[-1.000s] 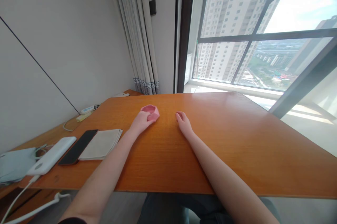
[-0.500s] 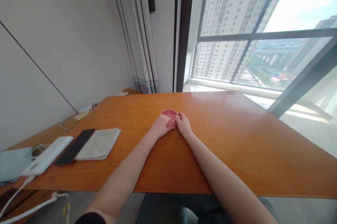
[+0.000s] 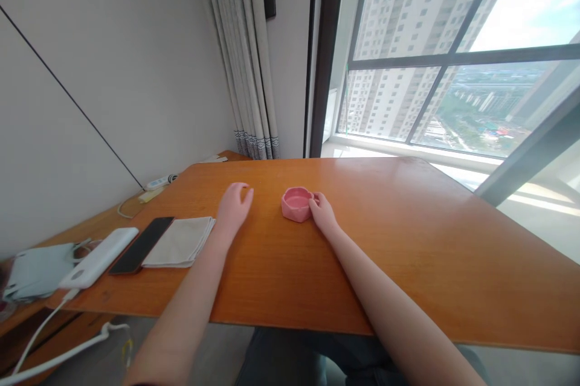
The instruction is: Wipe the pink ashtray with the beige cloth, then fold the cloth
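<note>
A pink faceted ashtray-like dish (image 3: 296, 209) sits upright on the wooden table (image 3: 281, 277), its hollow facing up. I see nothing inside it. My right hand (image 3: 322, 211) grips the dish at its right side, fingers around the rim. To the left and apart from the dish, my left hand (image 3: 232, 208) hovers over or rests on the table with thumb and fingers apart, holding nothing. A folded light cloth (image 3: 176, 244) lies just left of my left wrist.
Beside the cloth lie a dark phone (image 3: 142, 245) and a white power bank (image 3: 99, 258) with a white cable. A grey-blue pouch (image 3: 38, 274) is at the far left. A power strip (image 3: 159, 182) lies near the wall. Behind the table stand a curtain (image 3: 238, 60) and window.
My left hand has let go of the dish and moved left towards the cloth. My right hand stays on the dish's right side. The camera view has shifted slightly.
</note>
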The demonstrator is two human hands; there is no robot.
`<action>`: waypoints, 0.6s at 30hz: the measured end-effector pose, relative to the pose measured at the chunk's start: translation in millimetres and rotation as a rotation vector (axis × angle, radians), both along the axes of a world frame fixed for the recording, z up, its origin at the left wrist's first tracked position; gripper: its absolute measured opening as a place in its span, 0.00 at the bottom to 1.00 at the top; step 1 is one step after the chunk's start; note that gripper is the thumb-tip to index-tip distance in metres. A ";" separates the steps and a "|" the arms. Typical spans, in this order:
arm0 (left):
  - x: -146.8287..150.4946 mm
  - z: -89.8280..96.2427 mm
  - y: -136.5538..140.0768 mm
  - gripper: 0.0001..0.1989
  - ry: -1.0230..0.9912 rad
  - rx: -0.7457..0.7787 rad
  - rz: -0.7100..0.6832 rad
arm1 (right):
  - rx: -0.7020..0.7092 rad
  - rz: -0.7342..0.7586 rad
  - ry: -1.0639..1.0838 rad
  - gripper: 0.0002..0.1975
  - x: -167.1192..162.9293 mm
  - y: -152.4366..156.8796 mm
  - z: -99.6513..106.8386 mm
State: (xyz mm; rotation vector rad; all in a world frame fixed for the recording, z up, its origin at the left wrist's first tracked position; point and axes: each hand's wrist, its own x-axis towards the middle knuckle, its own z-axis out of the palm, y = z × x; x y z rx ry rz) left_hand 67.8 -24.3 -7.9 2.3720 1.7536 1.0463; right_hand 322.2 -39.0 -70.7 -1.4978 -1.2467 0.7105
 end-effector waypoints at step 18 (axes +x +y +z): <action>-222.1 -40.5 5.3 0.23 0.473 -0.730 0.375 | 0.049 0.002 -0.006 0.14 3.9 9.3 -15.3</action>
